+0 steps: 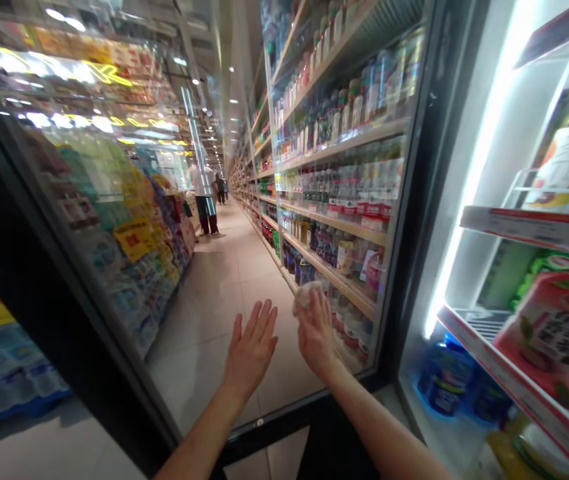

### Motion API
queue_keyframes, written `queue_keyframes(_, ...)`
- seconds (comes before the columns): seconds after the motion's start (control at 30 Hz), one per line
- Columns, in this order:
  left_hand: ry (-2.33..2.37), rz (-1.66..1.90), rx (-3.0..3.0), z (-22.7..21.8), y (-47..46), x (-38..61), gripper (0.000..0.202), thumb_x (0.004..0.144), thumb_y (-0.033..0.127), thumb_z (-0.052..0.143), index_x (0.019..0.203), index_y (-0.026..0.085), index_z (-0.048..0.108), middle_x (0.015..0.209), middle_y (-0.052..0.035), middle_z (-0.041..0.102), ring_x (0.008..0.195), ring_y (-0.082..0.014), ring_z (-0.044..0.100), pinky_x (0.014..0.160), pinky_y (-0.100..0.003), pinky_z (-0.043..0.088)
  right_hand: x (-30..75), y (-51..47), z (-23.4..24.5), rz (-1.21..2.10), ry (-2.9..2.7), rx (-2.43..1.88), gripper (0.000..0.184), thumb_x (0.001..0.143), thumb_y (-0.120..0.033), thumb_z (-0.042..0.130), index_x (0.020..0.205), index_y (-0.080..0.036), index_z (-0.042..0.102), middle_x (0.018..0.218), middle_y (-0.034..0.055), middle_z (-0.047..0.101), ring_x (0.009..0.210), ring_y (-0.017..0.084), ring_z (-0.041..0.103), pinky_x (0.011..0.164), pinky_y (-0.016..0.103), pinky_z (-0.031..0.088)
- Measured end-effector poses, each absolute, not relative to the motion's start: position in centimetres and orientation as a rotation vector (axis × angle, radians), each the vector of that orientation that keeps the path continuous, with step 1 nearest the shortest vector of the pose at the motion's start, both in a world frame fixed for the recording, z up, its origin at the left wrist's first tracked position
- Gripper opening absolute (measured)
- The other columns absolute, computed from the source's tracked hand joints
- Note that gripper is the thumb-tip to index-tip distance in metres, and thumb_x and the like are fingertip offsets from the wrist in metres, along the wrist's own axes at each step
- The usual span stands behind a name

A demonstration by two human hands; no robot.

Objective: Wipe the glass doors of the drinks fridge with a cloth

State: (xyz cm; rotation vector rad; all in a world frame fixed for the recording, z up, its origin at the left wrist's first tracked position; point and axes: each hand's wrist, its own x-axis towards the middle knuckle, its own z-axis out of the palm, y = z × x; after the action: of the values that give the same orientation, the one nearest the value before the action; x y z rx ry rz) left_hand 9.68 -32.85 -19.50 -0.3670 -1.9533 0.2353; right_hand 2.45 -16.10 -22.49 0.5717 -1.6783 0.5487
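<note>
A glass door (204, 320) in a black frame stands open before me. Against its lower part my right hand (318, 333) presses a crumpled whitish cloth (308, 293), its fingers laid over it. To the left, my left hand (251, 350) is held up with fingers stretched and holds nothing. Its palm faces the pane; whether it touches the glass I cannot tell. Both forearms reach in from the bottom edge.
Right of the door is a lit cooler with shelves (529, 233), a red-pink package (559, 340) and blue containers (447, 377). Through or mirrored in the glass appear bottle shelves (344, 140), a tiled aisle (214, 287), stacked goods (114, 267) and people (207, 200) farther off.
</note>
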Motion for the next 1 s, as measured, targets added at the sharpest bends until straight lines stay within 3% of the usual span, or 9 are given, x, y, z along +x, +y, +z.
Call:
queue_keyframes(0.1,-1.980,0.269,-0.362,-20.1,-32.6,9.5,0.052,0.091,0.025,0.040,0.141,0.016,0.029,0.136,-0.0090,0.048,0.139,-0.0160,0.018,0.116,-0.042,0.006,2.4,-16.1,-23.1,0.477,-1.653,0.706,0.062,0.084,-0.004,0.042,0.140,-0.032,0.035,0.154,0.0024,0.021,0.141,0.022,0.021,0.112,0.044,0.027)
queue_keyframes(0.27,-1.982,0.300,-0.335,-20.4,-32.7,9.4,0.059,0.089,0.024,0.044,0.144,0.017,0.022,0.137,-0.0086,0.047,0.139,-0.0171,0.021,0.116,-0.043,0.009,1.7,-14.1,-22.8,0.711,-1.678,0.317,0.062,0.087,-0.009,0.039,0.145,-0.028,0.023,0.156,0.0081,0.007,0.141,0.029,0.017,0.106,0.055,0.033)
queue_keyframes(0.33,-1.975,0.328,-0.324,-20.5,-32.7,9.4,0.062,0.088,0.023,0.046,0.144,0.015,0.021,0.137,-0.0095,0.046,0.140,-0.0181,0.018,0.116,-0.045,0.009,2.0,-14.4,-23.0,0.656,-1.694,0.445,0.065,0.085,-0.007,0.037,0.145,-0.025,0.021,0.156,0.0085,0.008,0.141,0.029,0.017,0.106,0.053,0.033)
queue_keyframes(0.43,-1.962,0.373,-0.325,-20.4,-32.8,9.3,0.063,0.087,0.021,0.047,0.143,0.013,0.021,0.138,-0.0100,0.044,0.140,-0.0187,0.013,0.116,-0.045,0.008,2.1,-14.5,-23.7,0.475,-1.677,0.720,0.067,0.084,-0.004,0.036,0.145,-0.028,0.022,0.155,0.0024,0.013,0.141,0.024,0.019,0.111,0.046,0.029)
queue_keyframes(0.5,-1.954,0.372,-0.334,-20.4,-32.7,9.3,0.062,0.087,0.021,0.046,0.143,0.013,0.022,0.138,-0.0094,0.045,0.141,-0.0180,0.013,0.116,-0.045,0.008,1.4,-13.8,-23.9,0.509,-1.677,0.634,0.065,0.086,-0.006,0.037,0.144,-0.031,0.022,0.156,0.0010,0.011,0.141,0.023,0.018,0.111,0.046,0.028)
queue_keyframes(0.63,-1.956,0.318,-0.318,-20.6,-32.6,9.2,0.058,0.090,0.024,0.041,0.144,0.016,0.022,0.137,-0.0087,0.046,0.140,-0.0173,0.017,0.116,-0.044,0.008,0.5,-12.5,-23.7,0.773,-1.669,0.205,0.059,0.089,-0.012,0.037,0.145,-0.024,0.022,0.156,0.0105,0.004,0.142,0.030,0.013,0.107,0.055,0.031)
queue_keyframes(0.8,-1.956,0.281,-0.309,-20.6,-32.5,9.2,0.056,0.091,0.025,0.040,0.144,0.018,0.023,0.135,-0.0076,0.049,0.138,-0.0167,0.024,0.116,-0.042,0.009,0.4,-12.0,-24.0,0.579,-1.741,0.602,0.062,0.087,-0.010,0.039,0.144,-0.029,0.024,0.155,0.0065,0.015,0.140,0.028,0.020,0.108,0.051,0.032)
queue_keyframes(1.0,-1.944,0.285,-0.317,-20.4,-32.4,9.3,0.055,0.090,0.024,0.041,0.142,0.017,0.027,0.133,-0.0075,0.051,0.139,-0.0159,0.022,0.116,-0.041,0.007,-0.2,-11.4,-23.4,0.810,-1.662,0.154,0.057,0.090,-0.015,0.037,0.145,-0.018,0.023,0.155,0.0148,0.007,0.140,0.035,0.016,0.106,0.056,0.032)
